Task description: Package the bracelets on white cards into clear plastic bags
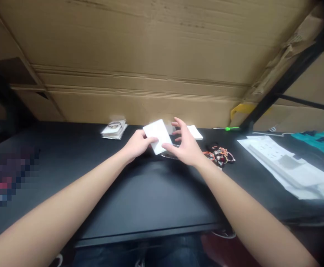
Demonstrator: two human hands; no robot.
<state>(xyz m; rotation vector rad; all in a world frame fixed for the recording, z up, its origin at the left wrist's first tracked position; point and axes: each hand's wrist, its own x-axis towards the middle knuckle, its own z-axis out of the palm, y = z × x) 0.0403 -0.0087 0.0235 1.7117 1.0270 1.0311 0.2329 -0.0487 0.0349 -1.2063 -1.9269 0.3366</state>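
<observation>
Both my hands meet at the far middle of a black table (150,193). My left hand (136,145) is closed on the near left edge of a small white rectangular card or flat box (158,134), tilted up. My right hand (186,145) touches its right edge with the thumb, while the other fingers are spread apart above the table. Under the hands lies something clear and flat that I cannot make out.
A second white piece (195,132) lies just beyond my right hand. A bundle of orange and black wires (220,154) sits to the right, a white power strip on white sheets (278,160) farther right, a small packet (114,129) at left. Cardboard (156,55) walls the back.
</observation>
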